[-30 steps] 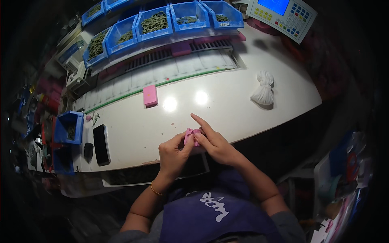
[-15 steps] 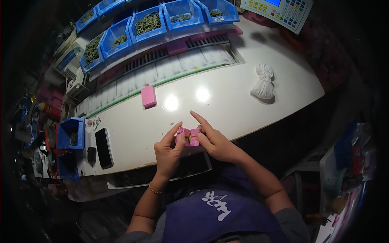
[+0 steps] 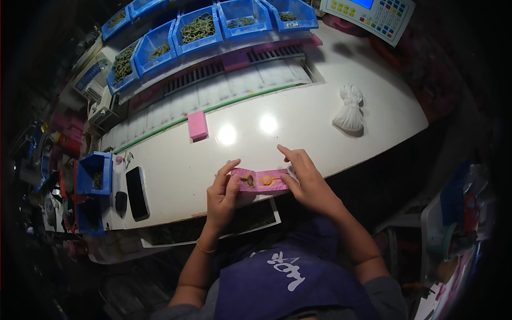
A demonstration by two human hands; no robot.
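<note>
A pink rubber mold lies spread in two halves over the front edge of the white worktop. Pinching its left half is my left hand, thumb on top. My right hand grips the outer end of the right half between thumb and fingers, its index finger stretched away. Inside the left half sits a small olive-brown shape, too small to make out; the right half shows a rounded yellow-orange patch. Farther back stands a closed pink block of similar colour.
Blue bins with greenish ring-like pieces line the back. A tied white cloth bag lies right, below a keypad panel. To the left are a phone, a small black object and a blue bin. A drawer juts out below.
The pink mold has been folded open flat, so its inner faces show. My right hand has moved to the right with its half; my left hand has stayed nearly in place.
</note>
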